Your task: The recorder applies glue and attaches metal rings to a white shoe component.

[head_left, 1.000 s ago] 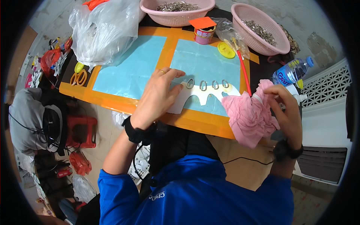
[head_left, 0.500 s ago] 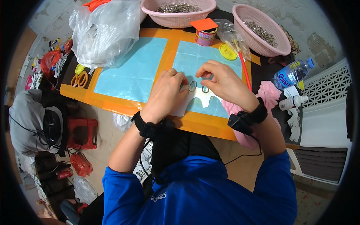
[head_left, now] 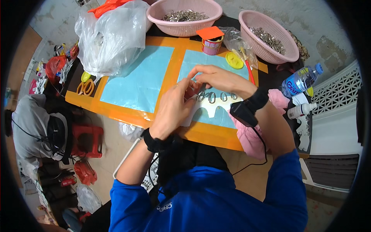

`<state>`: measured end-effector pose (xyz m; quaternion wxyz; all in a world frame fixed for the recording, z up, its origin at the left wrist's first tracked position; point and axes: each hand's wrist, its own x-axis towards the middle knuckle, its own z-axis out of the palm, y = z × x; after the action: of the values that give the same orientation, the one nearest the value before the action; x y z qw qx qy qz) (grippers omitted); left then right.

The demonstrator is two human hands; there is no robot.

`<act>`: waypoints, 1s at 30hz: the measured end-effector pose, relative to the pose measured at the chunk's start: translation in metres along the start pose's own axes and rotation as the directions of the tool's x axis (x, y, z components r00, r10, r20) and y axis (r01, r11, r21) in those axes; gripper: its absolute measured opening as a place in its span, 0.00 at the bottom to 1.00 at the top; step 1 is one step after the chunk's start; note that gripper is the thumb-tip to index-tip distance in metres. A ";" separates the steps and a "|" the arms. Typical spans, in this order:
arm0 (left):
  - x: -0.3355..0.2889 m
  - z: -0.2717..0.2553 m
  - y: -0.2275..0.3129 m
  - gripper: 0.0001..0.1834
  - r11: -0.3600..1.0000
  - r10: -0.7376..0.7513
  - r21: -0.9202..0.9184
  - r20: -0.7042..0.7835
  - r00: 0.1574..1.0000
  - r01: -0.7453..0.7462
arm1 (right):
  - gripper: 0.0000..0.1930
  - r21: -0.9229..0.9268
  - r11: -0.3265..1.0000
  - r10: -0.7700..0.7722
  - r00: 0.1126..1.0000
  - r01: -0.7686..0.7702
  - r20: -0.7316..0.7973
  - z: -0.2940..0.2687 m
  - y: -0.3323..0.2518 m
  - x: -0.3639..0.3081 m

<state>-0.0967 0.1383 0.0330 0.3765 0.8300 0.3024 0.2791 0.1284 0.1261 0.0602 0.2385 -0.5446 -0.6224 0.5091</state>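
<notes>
My left hand [head_left: 173,108] rests at the left end of a white card with a scalloped edge [head_left: 210,109], its fingers bent together. Over the card's upper left, my right hand [head_left: 222,80] reaches across, and its curled fingertips meet those of the left. Whatever lies between the fingertips is hidden. A row of several oval metal rings [head_left: 211,97] lies along the upper part of the card, just below the right hand. Beneath the card is a light-blue sheet [head_left: 197,58] edged with orange tape [head_left: 208,135].
Pink baskets of metal pieces [head_left: 185,29] [head_left: 253,23] stand at the back. Near them are a small tub [head_left: 211,47], yellow lid [head_left: 234,60] and red stick [head_left: 250,73]. A plastic bag [head_left: 112,42] and scissors [head_left: 85,87] lie left; pink cloth [head_left: 249,139] and a bottle [head_left: 299,81] right.
My right hand has moved left, bringing its fingertips against those of my left hand. More metal rings on the card now show. The whole view has shifted slightly.
</notes>
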 end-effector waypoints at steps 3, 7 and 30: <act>-0.008 0.002 0.003 0.18 1.000 0.020 -0.017 -0.047 0.999 -0.021 | 0.16 0.035 0.999 0.024 0.996 -0.027 0.088 0.001 -0.010 0.005; -0.011 0.005 0.013 0.17 0.999 0.047 -0.018 -0.101 0.994 -0.049 | 0.18 -0.006 1.000 0.012 0.991 -0.012 0.132 0.001 -0.014 0.002; -0.025 0.006 0.005 0.16 0.995 -0.049 -0.089 -0.117 0.992 0.039 | 0.29 0.058 0.994 -0.101 0.976 0.092 0.193 0.013 -0.007 0.012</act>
<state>-0.1077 0.1145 0.0277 0.3996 0.7879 0.3300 0.3325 0.1108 0.1331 0.0589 0.2141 -0.4552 -0.6557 0.5630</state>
